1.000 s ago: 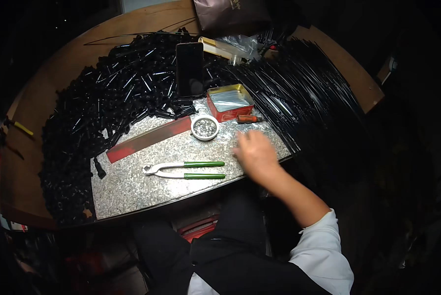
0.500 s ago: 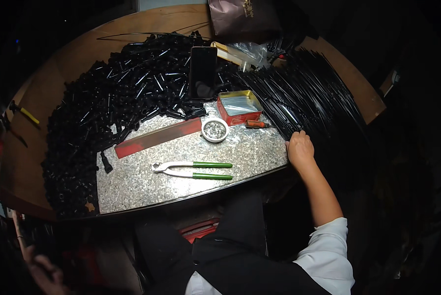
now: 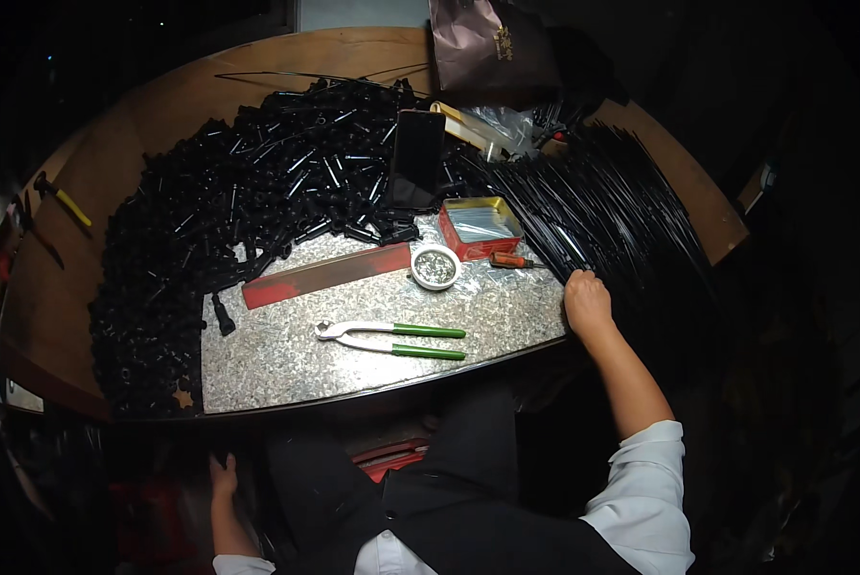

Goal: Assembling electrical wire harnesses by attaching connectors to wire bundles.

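Observation:
My right hand (image 3: 589, 303) rests at the right edge of the speckled stone slab (image 3: 276, 374), by the near ends of a bundle of thin black rods (image 3: 602, 196). Its fingers are curled; whatever they may hold is hidden. Below the table's front edge, beside my left leg, hangs my left hand (image 3: 223, 476), its fingers mostly lost in shadow. End-cutting pincers (image 3: 391, 341) with green handles lie on the slab, jaws to the left. Behind them are a white cup (image 3: 435, 281) of small shiny bits and a long dark-red bar (image 3: 324, 275).
A big heap of black tubular parts (image 3: 286, 163) covers the left and back. A phone (image 3: 416, 158) leans there. A red tin (image 3: 473, 248) holds pale thin sticks; an orange-handled tool (image 3: 511, 260) lies beside it. A yellow-handled hammer (image 3: 70, 206) hangs at the left rim. A brown bag (image 3: 492, 48) stands behind.
A blurred hand low at the far left is gone from there; my left hand now shows beside my left leg. My right hand stays at the slab's edge. The view has shifted slightly.

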### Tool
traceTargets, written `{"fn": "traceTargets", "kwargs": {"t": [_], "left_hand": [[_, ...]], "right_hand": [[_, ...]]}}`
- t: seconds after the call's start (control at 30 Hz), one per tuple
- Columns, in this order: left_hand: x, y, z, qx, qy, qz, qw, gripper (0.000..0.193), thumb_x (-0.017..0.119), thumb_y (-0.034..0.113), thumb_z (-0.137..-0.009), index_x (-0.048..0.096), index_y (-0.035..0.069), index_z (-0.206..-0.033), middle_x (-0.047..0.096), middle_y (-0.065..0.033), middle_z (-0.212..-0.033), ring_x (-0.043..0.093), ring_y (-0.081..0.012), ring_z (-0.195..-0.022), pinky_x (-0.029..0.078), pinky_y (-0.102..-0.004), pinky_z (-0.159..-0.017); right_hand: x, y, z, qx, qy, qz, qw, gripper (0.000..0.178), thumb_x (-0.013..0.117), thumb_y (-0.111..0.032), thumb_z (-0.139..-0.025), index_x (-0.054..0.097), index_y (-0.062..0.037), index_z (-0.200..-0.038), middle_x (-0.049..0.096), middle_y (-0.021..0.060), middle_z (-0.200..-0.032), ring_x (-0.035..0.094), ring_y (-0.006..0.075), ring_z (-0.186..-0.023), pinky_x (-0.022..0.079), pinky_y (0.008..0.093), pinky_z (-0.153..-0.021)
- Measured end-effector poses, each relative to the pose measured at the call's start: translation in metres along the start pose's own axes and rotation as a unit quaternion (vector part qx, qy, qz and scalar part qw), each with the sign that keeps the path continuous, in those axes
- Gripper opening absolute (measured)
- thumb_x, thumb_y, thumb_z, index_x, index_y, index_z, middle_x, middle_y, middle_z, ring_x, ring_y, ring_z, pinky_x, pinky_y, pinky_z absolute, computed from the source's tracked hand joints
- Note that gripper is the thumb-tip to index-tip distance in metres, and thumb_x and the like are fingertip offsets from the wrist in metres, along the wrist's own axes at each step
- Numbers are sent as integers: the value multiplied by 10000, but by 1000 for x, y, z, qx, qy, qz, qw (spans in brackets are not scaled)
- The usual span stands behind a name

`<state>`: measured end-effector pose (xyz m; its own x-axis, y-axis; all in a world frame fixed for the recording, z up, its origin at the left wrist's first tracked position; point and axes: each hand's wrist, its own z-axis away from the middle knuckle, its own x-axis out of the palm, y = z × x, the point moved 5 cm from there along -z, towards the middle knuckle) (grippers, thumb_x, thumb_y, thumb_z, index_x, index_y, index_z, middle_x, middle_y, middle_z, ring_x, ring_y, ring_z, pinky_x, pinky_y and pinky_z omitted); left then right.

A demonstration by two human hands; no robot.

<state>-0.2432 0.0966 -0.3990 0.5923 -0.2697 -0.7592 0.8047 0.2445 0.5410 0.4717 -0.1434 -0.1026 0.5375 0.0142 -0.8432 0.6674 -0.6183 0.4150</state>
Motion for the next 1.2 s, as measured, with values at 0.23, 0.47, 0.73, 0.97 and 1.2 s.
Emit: {"fn": "traceTargets", "kwargs": {"t": [0.23,0.47,0.73,0.97,1.2], "left_hand": [[10,69,7,123,17,52,991,502,569,257,-906,475,-124,-1220,513,-335,-1225,483,-442,-1179,379,-406,-997],[7,123,46,171,41,110,978,448,591,258,-889,534,-117,-1128,556,-342,-1123,519,-471,-1095,413,-434,-937],[27,160,66,194,48,19,980,440,605,264,-877,562,-113,-1100,561,-339,-1110,524,-486,-1047,412,-477,-929],[42,169,80,231,37,-39,971,488,575,292,-899,526,-132,-1137,499,-355,-1192,450,-495,-1131,348,-485,-1001],[45,173,89,274,86,-76,955,444,576,300,-895,549,-124,-1024,530,-342,-1086,476,-484,-1049,374,-504,-944]], "right_hand": [[12,8,-11,-18,-4,12,1000,74,516,-40,-812,550,23,-797,607,195,-794,659,290,-697,550,341,-603],[10,9,-6,20,36,-55,998,114,552,-80,-798,534,31,-812,594,248,-842,646,362,-718,546,390,-649],[-10,27,-2,76,-9,-212,974,255,613,-187,-792,518,32,-883,607,276,-874,608,440,-802,499,501,-708],[-51,53,-15,45,46,-154,986,252,579,-216,-900,495,1,-802,620,237,-735,616,412,-697,488,491,-610],[-52,74,-35,1,152,-65,986,96,530,-74,-839,523,-23,-759,606,169,-737,622,340,-692,508,441,-621]]}}
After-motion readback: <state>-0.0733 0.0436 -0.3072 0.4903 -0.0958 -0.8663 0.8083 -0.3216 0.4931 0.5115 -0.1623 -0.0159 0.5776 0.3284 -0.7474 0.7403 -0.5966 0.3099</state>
